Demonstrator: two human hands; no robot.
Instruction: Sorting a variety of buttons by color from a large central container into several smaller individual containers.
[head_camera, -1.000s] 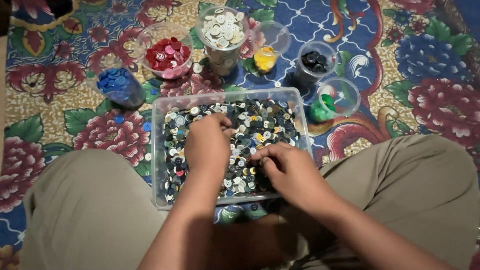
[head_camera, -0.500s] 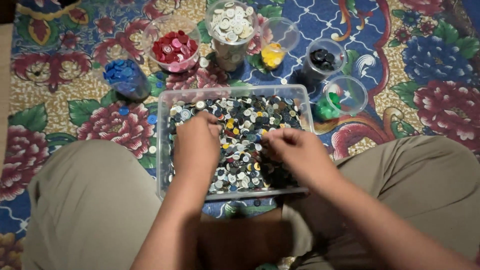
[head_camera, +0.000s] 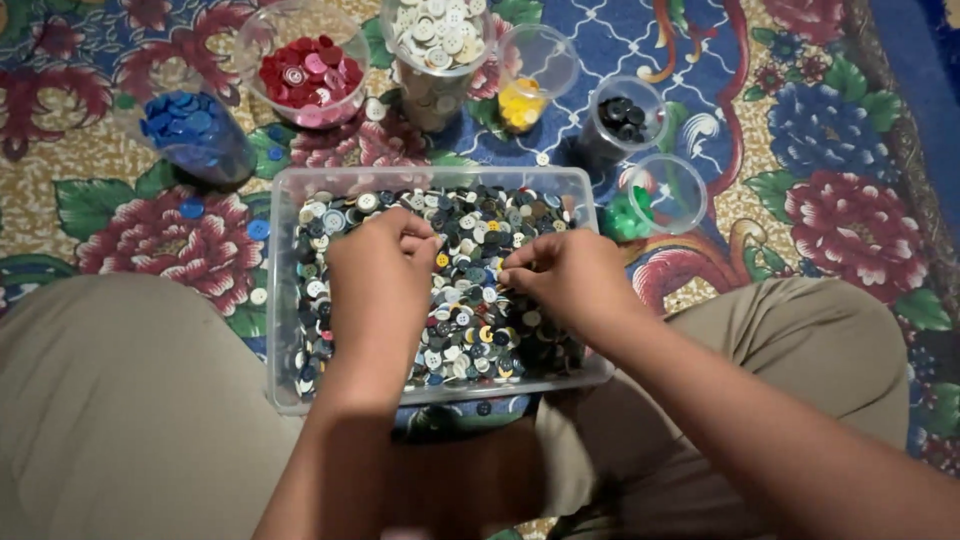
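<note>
Clear plastic tub (head_camera: 330, 185) of mixed buttons (head_camera: 470, 300) sits between our knees; our left hand (head_camera: 380, 280) and right hand (head_camera: 565, 280) rest inside, fingertips pinched closed on buttons.

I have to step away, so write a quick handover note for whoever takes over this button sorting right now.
Left hand: in the clear bin, fingertips pinched over the mixed buttons; what it holds is hidden.
Right hand: also in the bin, fingers curled on the buttons near the middle.
Sorted so far, in clear cups on the floral mat behind the bin: blue buttons, red buttons, white buttons, yellow buttons, black buttons, green buttons.
A few loose buttons lie on the mat left of the bin.
Left: the bin is mostly full of mixed buttons.
</note>
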